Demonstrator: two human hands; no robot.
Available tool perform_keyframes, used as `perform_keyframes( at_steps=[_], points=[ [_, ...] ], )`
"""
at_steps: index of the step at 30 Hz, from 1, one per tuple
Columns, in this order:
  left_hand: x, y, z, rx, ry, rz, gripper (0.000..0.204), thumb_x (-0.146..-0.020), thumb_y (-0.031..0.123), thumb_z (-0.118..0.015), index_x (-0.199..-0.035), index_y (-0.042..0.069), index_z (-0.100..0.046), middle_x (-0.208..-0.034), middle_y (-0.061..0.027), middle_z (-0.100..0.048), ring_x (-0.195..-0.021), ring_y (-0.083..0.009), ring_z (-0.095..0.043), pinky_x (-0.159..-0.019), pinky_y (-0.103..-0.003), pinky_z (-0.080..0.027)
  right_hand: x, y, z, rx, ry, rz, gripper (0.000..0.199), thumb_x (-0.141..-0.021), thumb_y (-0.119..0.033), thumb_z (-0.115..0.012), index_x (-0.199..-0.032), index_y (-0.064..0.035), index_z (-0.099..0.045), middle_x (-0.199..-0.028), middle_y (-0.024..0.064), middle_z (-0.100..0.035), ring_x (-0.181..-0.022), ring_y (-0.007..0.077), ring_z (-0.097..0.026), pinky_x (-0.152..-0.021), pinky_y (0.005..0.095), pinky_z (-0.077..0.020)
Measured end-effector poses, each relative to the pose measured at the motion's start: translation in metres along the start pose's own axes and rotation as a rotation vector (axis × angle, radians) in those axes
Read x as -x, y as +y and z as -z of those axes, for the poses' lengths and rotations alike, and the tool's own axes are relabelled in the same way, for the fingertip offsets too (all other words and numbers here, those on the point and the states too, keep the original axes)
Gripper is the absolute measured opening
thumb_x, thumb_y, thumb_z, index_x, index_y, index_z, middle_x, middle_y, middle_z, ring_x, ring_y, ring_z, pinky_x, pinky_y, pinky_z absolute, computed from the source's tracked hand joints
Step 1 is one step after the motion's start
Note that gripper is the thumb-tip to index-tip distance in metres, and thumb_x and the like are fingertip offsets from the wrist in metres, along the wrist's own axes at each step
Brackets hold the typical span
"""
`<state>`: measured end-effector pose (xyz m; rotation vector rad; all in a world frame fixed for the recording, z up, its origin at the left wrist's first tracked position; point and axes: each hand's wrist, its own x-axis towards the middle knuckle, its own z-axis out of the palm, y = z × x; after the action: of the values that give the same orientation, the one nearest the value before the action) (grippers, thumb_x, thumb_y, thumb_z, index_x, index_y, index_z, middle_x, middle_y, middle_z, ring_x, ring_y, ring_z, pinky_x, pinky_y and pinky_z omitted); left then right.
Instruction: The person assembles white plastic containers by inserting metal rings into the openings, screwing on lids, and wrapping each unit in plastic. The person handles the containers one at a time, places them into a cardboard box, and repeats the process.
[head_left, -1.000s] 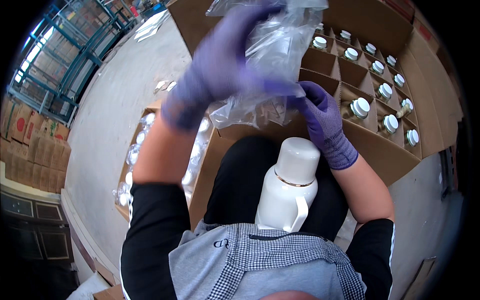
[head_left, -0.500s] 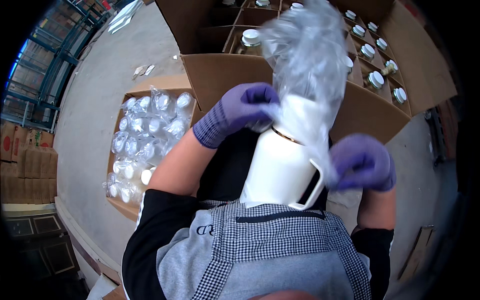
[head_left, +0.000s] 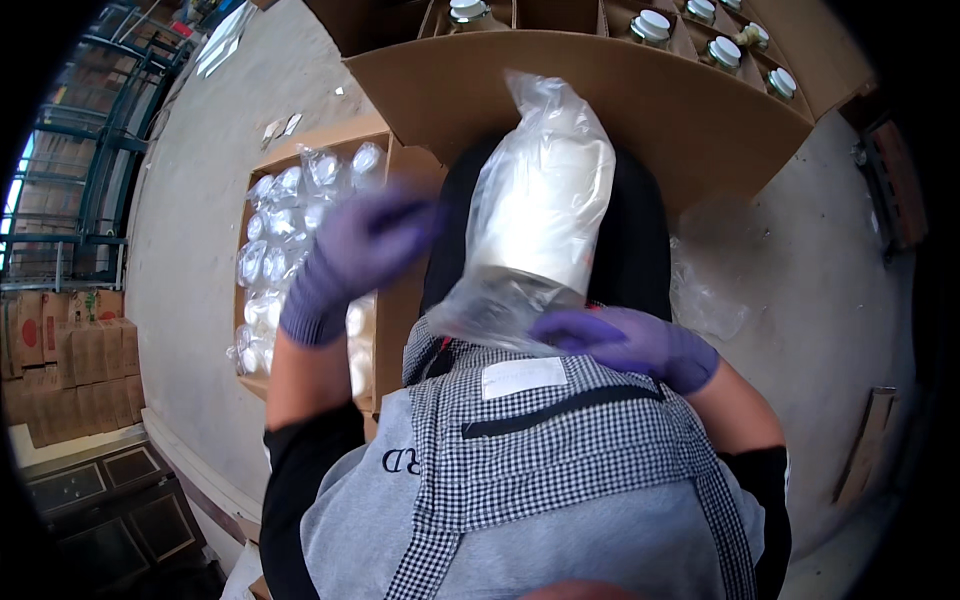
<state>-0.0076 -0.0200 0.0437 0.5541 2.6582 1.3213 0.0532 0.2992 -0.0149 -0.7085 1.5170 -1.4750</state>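
Observation:
A white jug (head_left: 560, 190) lies on my lap inside a clear plastic bag (head_left: 490, 305). The bag's loose end spreads toward my apron, and the jug's base faces me. My right hand (head_left: 635, 345), in a purple glove, is closed at the edge of that loose end; its fingertips are partly hidden. To the left of the jug, apart from the bag, my left hand (head_left: 365, 245) hangs in a matching glove. It is smeared by motion, so its fingers do not show clearly.
Ahead of my knees stands a large cardboard box (head_left: 590, 110) with dividers and white-lidded glass jars (head_left: 650, 27). An open carton (head_left: 385, 340) of plastic-wrapped white items is at my left. Clear plastic film (head_left: 705, 295) lies on the floor at right.
The bag has come down over the jug, which now lies farther from my body with its handle no longer visible. My left hand has moved left and my right hand toward my waist.

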Motion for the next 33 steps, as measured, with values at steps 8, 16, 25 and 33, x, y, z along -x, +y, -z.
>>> perform_keyframes(
  at_steps=[8,16,25,33],
  points=[
    [-0.177,0.095,-0.095,-1.094,-0.471,-0.129,0.043,-0.083,0.045,-0.063,-0.097,0.007,-0.077,-0.091,-0.0177,-0.073,-0.088,-0.0336,-0.071,-0.081,-0.043,-0.056,-0.107,-0.006,-0.040,0.543,0.082,-0.270,0.076,-0.099,-0.054,-0.049,-0.152,-0.0020,-0.031,-0.137,0.0287,-0.054,-0.130,0.0397,-0.052,-0.111,0.0429,-0.0391],
    [-0.050,-0.011,0.053,-0.135,-0.221,0.275,0.036,-0.087,0.031,-0.070,-0.113,0.006,-0.071,-0.091,-0.0095,-0.074,-0.085,-0.0249,-0.072,-0.079,-0.038,-0.057,-0.119,0.005,-0.028,1.040,0.185,-0.346,0.059,-0.097,-0.048,-0.055,-0.138,-0.0051,-0.054,-0.133,0.0204,-0.059,-0.126,0.0369,-0.054,-0.109,0.0412,-0.0401],
    [0.332,-0.175,0.090,-0.154,0.560,0.583,0.035,-0.093,0.023,-0.063,-0.124,0.006,-0.062,-0.121,-0.0141,-0.067,-0.108,-0.0275,-0.067,-0.092,-0.040,-0.054,-0.355,-0.022,-0.054,1.574,-0.068,0.600,0.066,-0.088,-0.027,-0.065,-0.148,-0.0136,-0.044,-0.137,0.0133,-0.055,-0.138,0.0350,-0.041,-0.114,0.0483,-0.0349],
    [0.405,-0.276,0.047,-0.725,0.028,1.125,0.027,-0.087,0.021,-0.060,-0.110,0.008,-0.067,-0.111,-0.0186,-0.069,-0.104,-0.0360,-0.067,-0.090,-0.044,-0.053,-0.329,0.042,-0.080,1.240,-0.485,0.515,0.048,-0.086,-0.028,-0.065,-0.129,-0.0087,-0.058,-0.146,0.0147,-0.048,-0.129,0.0353,-0.049,-0.111,0.0483,-0.0355]
  ],
)
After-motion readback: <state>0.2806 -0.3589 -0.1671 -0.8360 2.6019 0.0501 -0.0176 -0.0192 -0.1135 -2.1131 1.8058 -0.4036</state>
